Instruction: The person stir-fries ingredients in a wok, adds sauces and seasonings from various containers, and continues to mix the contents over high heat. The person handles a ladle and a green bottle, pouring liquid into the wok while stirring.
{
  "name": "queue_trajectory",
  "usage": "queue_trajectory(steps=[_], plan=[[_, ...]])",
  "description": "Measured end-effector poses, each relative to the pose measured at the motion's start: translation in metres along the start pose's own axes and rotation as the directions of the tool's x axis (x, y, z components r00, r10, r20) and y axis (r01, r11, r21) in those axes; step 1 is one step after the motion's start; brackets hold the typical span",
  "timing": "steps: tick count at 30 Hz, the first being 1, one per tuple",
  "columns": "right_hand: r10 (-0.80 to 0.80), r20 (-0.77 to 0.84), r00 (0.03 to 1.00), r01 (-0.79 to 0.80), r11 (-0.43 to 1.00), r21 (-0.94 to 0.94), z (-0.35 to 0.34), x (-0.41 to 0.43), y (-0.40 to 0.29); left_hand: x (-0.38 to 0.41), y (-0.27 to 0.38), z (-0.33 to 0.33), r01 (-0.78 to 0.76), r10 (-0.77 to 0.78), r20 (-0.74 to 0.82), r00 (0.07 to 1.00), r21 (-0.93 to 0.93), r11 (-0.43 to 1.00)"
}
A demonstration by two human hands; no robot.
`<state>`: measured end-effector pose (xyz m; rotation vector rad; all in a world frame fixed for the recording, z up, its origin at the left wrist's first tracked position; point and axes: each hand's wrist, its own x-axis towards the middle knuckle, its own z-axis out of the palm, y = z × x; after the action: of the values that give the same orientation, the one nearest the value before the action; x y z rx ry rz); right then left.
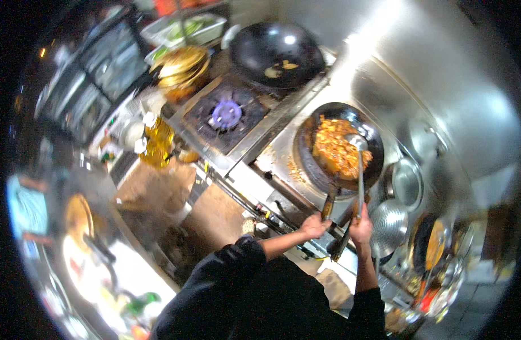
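A dark wok holds reddish-brown chopped food on the steel stove. My left hand is closed around the lower end of the wok's handle. In my right hand is the handle of a metal ladle, whose bowl rests on the food. A second, larger black wok with a few pale pieces inside sits on the far burner. Between that wok and my body, a gas burner burns with a blue-violet flame and carries no pan.
Right of the stove are a metal bowl, a perforated strainer and another pan. Left are oil bottles, stacked golden bowls and a tray of greens. A person in light blue stands at the far left.
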<state>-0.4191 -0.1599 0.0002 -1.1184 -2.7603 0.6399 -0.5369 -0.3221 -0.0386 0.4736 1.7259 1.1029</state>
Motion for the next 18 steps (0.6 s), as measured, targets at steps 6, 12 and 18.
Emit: queue_trajectory(steps=[6,12,18], plan=[[-0.144,-0.106,0.984,0.163,0.966,0.200,-0.038,0.069,0.003,0.010,-0.016,0.015,-0.081,0.077,-0.094,0.993,-0.037,0.996],[-0.049,0.031,0.998,0.024,0.835,0.550,-0.008,0.099,0.027,0.025,-0.025,0.022,-0.160,0.182,-0.148,0.972,0.151,0.975],[-0.180,0.173,0.968,0.165,0.982,0.095,-0.110,0.021,-0.059,0.004,-0.004,-0.001,-0.060,0.086,-0.196,0.977,0.138,0.989]])
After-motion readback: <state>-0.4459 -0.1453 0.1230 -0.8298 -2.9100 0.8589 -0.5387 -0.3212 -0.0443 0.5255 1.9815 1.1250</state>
